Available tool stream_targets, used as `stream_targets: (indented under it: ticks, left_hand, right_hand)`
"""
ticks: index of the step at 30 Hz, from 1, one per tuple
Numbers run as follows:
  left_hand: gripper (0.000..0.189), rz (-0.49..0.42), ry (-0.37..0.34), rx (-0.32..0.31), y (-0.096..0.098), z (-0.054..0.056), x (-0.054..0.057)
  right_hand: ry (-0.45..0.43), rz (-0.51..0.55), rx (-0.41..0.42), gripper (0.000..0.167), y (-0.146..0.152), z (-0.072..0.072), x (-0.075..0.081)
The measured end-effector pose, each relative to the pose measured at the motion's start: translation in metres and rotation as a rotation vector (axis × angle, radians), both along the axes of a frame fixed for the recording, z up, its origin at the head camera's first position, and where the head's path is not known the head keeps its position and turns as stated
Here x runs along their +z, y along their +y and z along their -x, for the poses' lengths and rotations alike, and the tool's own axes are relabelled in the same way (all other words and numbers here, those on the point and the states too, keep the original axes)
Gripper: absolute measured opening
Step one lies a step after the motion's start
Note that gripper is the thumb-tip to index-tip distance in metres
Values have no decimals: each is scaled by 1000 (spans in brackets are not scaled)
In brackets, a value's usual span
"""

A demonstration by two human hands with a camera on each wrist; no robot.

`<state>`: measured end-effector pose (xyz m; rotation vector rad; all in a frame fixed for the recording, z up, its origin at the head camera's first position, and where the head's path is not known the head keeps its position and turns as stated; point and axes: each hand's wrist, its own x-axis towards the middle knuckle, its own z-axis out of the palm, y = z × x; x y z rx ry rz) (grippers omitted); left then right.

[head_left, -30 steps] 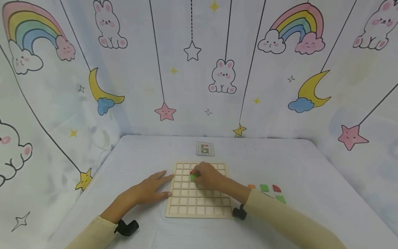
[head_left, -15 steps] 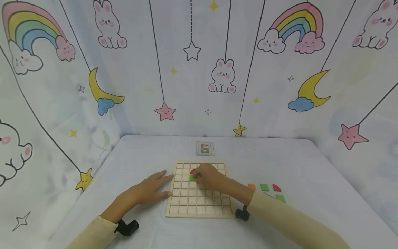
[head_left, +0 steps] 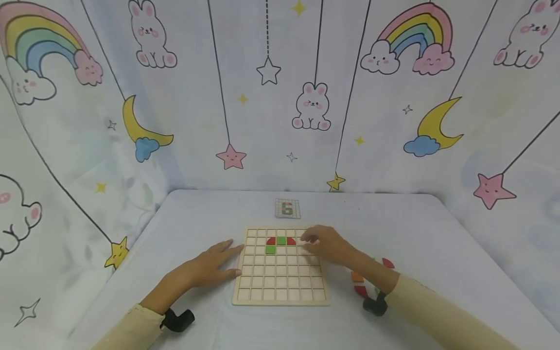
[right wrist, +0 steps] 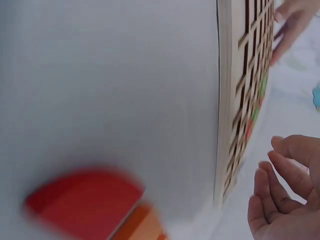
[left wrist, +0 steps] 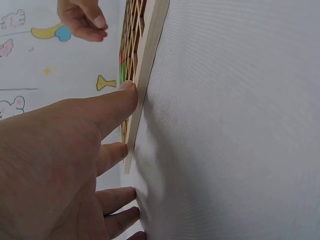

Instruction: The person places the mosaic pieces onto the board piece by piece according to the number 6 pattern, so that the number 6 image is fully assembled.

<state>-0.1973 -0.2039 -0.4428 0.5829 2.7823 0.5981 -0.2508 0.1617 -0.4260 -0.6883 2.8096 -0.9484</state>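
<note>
A wooden grid board lies on the white table. In its upper cells sit a red quarter-round piece, a green square, another red quarter-round piece and, one row lower, a second green square. My left hand rests at the board's left edge, thumb and index finger against it, fingers spread. Above the board's right side is my right hand. Its fingers are loosely bent; the right wrist view shows nothing between the thumb and fingertips.
A small card printed with a coloured grid pattern lies behind the board. Loose pieces lie right of it, partly hidden by the right forearm: an orange one, a red one and a red quarter-round among them.
My right hand has moved right, off the pieces in the upper cells, uncovering a green square and a red quarter-round piece there. The left hand stays in place.
</note>
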Motion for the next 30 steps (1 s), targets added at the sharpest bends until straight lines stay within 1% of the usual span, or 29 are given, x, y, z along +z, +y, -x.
stream_targets:
  ticks: [1,4,6,8,12,16,21,25,30]
  left_hand:
    - [74,2,1,1,0,0,0]
    - [74,3,1,3,1,1,-1]
    - [74,5,-3,6,1,1,-2]
    - [74,7,-8,8,1,1,-1]
    - [74,13,-8,9,0,0,-1]
    - [74,7,-8,9,0,0,0]
    - [73,6,-9,3,0,0,0]
    - [74,2,-7,-4,0,0,1]
    - [73,8,-12,-1,2,0,2]
  right_hand:
    - [-6,-1,-16,20,9,-1,3]
    - [-25,-18,-99,27,35,-3,11]
    - [-20,-29,-135,30,53,-6,16]
    - [-9,-35,-164,32,72,-9,21]
    - [11,-26,-191,35,109,-19,26]
    - [5,-42,-224,40,141,-28,23]
    - [-17,-51,-228,47,170,-39,15]
    - [-78,-61,-238,44,184,-46,9]
    - [-137,-103,-247,40,194,-47,2]
